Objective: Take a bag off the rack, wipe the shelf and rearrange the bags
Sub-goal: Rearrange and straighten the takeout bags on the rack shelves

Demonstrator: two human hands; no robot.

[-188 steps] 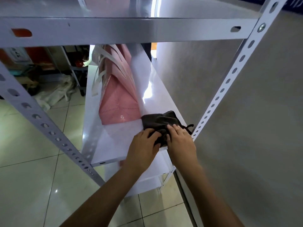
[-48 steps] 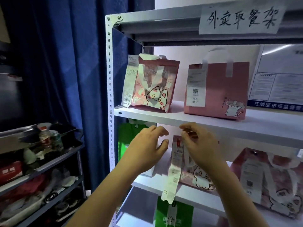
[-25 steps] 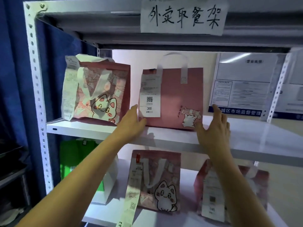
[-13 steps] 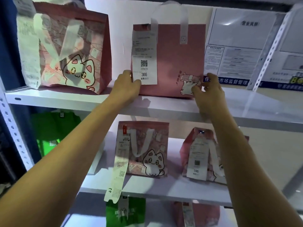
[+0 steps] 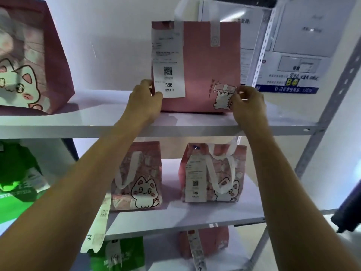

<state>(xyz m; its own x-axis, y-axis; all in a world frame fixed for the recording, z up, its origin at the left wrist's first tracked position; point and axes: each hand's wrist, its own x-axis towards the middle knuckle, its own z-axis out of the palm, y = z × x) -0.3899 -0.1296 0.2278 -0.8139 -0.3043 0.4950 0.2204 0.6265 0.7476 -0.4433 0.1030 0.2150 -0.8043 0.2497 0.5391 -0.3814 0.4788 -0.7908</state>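
A plain pink bag with white handles and a receipt marked 366 stands upright on the white upper shelf. My left hand grips its lower left edge. My right hand pinches its lower right edge by the small cat drawing. A pink cat-print bag stands at the far left of the same shelf. On the shelf below stand two more cat-print bags, one in the middle and one to its right. No cloth is in view.
A green bag sits at the left of the middle shelf. Another green bag and a pink bag stand on the lowest shelf. Perforated metal rack posts rise on the right. Paper notices hang on the wall behind.
Both hands have closed onto the lower edges of the plain pink bag. The view has moved closer and to the right. Several seconds ago both hands pressed a dark cloth on a shelf.
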